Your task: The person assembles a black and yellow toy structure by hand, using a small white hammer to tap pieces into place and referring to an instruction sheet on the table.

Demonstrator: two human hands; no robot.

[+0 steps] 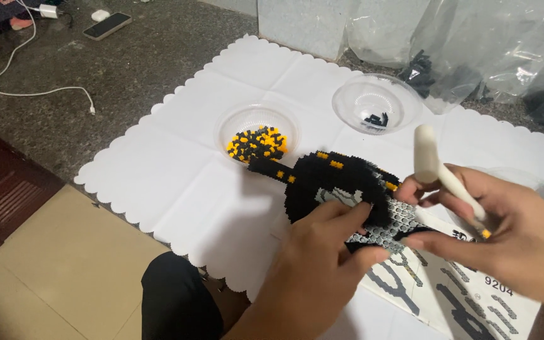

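A black bead model with a few yellow beads (328, 179) rests on a studded grey baseplate (398, 220) above a printed instruction sheet (473, 296). My left hand (316, 264) lies on the model's near edge, fingers pressing it down. My right hand (505, 226) holds a white pen-like tool (439, 173) upright, its fingertips touching the baseplate's right side.
A clear bowl of yellow and black beads (257, 140) and a clear bowl with a few black beads (376, 104) sit on a white scalloped paper mat (177, 170). Plastic bags (473, 50) lie at the back right. A phone (107, 25) and a white cable (33, 91) are on the dark floor.
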